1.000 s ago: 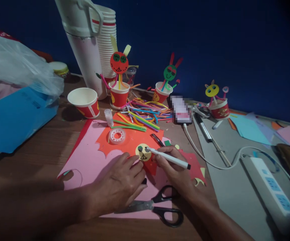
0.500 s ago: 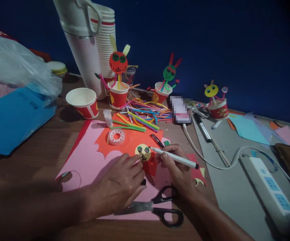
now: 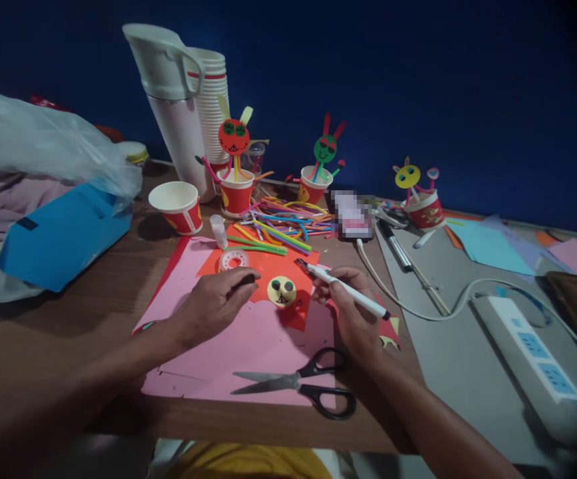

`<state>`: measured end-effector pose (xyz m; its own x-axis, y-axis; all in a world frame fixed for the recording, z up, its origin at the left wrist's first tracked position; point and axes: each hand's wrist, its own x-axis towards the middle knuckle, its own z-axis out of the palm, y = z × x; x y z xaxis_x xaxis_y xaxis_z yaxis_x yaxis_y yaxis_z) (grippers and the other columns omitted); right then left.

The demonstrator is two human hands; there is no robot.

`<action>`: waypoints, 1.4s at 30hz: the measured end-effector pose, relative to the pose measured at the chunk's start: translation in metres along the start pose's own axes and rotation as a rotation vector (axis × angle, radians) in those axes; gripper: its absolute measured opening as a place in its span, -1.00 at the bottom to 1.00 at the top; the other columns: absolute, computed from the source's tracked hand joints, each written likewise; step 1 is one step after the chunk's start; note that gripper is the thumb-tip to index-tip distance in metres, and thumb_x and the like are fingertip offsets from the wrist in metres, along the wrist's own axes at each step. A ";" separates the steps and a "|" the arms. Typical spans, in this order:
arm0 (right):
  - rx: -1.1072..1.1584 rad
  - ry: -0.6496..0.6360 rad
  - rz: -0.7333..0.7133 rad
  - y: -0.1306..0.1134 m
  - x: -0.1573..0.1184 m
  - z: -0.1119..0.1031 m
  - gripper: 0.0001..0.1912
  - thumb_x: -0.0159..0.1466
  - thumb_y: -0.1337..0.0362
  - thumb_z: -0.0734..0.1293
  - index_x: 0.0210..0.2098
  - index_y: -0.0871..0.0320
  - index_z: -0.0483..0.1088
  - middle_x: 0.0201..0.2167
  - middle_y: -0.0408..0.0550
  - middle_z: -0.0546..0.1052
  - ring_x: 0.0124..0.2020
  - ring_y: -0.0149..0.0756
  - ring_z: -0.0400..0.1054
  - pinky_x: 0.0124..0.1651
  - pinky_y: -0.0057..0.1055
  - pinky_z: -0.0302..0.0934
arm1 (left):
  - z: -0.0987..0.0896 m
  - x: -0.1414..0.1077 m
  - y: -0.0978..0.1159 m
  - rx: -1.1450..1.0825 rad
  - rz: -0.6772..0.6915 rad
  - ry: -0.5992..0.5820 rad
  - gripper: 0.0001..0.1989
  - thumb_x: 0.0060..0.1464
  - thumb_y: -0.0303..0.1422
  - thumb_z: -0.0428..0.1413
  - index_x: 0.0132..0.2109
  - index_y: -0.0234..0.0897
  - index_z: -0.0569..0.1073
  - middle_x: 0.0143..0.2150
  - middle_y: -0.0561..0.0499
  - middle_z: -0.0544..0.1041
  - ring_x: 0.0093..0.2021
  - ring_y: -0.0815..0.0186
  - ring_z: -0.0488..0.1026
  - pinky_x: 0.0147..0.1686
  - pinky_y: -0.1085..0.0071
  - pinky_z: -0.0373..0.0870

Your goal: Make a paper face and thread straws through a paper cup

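Note:
A white marker [image 3: 358, 297] rests in the pinch of my right hand [image 3: 352, 313], its tip pointing up and left over the orange paper. Just left of that tip lies a pale yellow paper circle [image 3: 282, 293] with green and dark eyes and a drawn black nose and mouth. My left hand [image 3: 213, 303] is raised a little left of the circle, apart from it. Its thumb and forefinger close on a small black marker cap [image 3: 244, 280]. Black-handled scissors [image 3: 293, 381], slightly spread, lie on the pink paper [image 3: 209, 352] nearest me.
A clear tape roll [image 3: 233, 261] and coloured pipe-like sticks [image 3: 288, 223] lie behind. Paper cups with animal figures [image 3: 234, 137] stand along the wall, beside a white thermos [image 3: 176, 126]. At right are a phone [image 3: 352, 214], a cable and a power strip [image 3: 532, 346].
My left hand has lifted off the yellow circle and moved up and left. The marker tip has drawn slightly away from the circle. The camera view has shifted, showing more of the table's front edge.

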<state>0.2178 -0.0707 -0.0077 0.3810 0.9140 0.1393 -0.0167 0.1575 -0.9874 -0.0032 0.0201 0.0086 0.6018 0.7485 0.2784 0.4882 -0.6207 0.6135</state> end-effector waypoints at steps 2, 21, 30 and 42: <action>-0.010 -0.033 -0.010 -0.001 0.000 0.000 -0.90 0.27 0.18 0.28 -0.25 0.06 0.31 -0.42 -0.17 0.51 -0.37 -0.34 0.42 -0.25 -0.34 0.31 | 0.000 -0.003 0.001 0.024 0.041 0.013 -0.78 0.21 -0.32 -0.03 -0.09 -0.26 0.45 -0.24 0.01 0.58 -0.33 0.35 0.50 -0.33 0.48 0.39; -0.386 -0.142 0.187 0.003 -0.004 0.011 -0.74 0.21 0.06 0.32 -0.39 0.13 0.31 -0.50 -0.11 0.50 -0.46 -0.31 0.39 -0.44 -0.39 0.28 | 0.014 -0.006 -0.011 0.251 0.564 -0.118 -0.78 0.17 -0.41 0.04 -0.03 -0.32 0.40 -0.03 -0.09 0.52 -0.04 0.16 0.36 -0.02 0.15 0.30; -0.495 -0.181 0.155 0.008 -0.007 0.012 -0.79 0.23 0.12 0.31 -0.41 0.12 0.32 -0.52 -0.13 0.49 -0.47 -0.33 0.38 -0.44 -0.42 0.26 | 0.018 -0.004 -0.012 0.304 0.520 -0.158 -0.80 0.19 -0.38 0.03 -0.05 -0.33 0.38 -0.06 -0.08 0.51 -0.08 0.17 0.37 -0.10 0.20 0.29; -0.646 -0.202 0.056 0.005 -0.005 0.014 -0.84 0.20 0.20 0.34 -0.45 0.11 0.33 -0.57 -0.18 0.45 -0.55 -0.39 0.33 -0.50 -0.45 0.20 | 0.021 -0.003 -0.012 0.284 0.474 -0.200 -0.80 0.20 -0.36 0.02 -0.05 -0.31 0.40 -0.04 -0.07 0.48 -0.06 0.16 0.33 -0.05 0.18 0.23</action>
<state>0.2026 -0.0686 -0.0123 0.2147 0.9760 0.0362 0.5482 -0.0897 -0.8315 0.0022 0.0201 -0.0158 0.8899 0.3323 0.3125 0.2700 -0.9359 0.2264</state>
